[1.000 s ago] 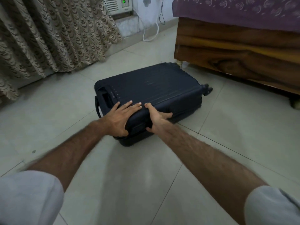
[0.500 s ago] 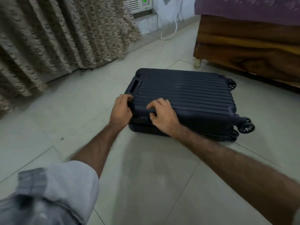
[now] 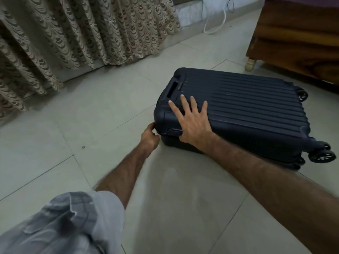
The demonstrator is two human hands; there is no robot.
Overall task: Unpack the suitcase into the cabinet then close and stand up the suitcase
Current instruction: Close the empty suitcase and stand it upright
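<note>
**Dark blue suitcase lying closed under two hands**

Dark blue ribbed plastic forms the shell of the suitcase (image 3: 247,110), which is laid flat on the pale floor tiles (image 3: 91,125) with its lid shut. The right hand (image 3: 192,123) is spread flat on the near top corner of the shell, fingers straight and fanned apart, with nothing gripped. Just beyond its fingertips the recessed handle slot (image 3: 173,89) is seen in the end of the case. Below the palm, on the side wall, a small lock panel (image 3: 174,132) is partly covered by the heel of the hand.

The left hand (image 3: 149,137) is set lower, at the bottom corner of the case and beside the right wrist. Its fingers are curled inward against the seam at that corner; whether something small is pinched there cannot be told, since the fingertips are hidden. A rolled grey sleeve (image 3: 73,222) is seen on the left arm.

Far to the right of both hands, the wheels (image 3: 322,156) of the case are lifted clear at its other end. Beyond the right hand, a wooden bed frame (image 3: 293,43) is placed close to the case. To the left of the left hand, well apart, a patterned beige curtain (image 3: 82,33) is hung down to the floor. A white cable (image 3: 216,24) is looped on the tiles between curtain and bed.
</note>
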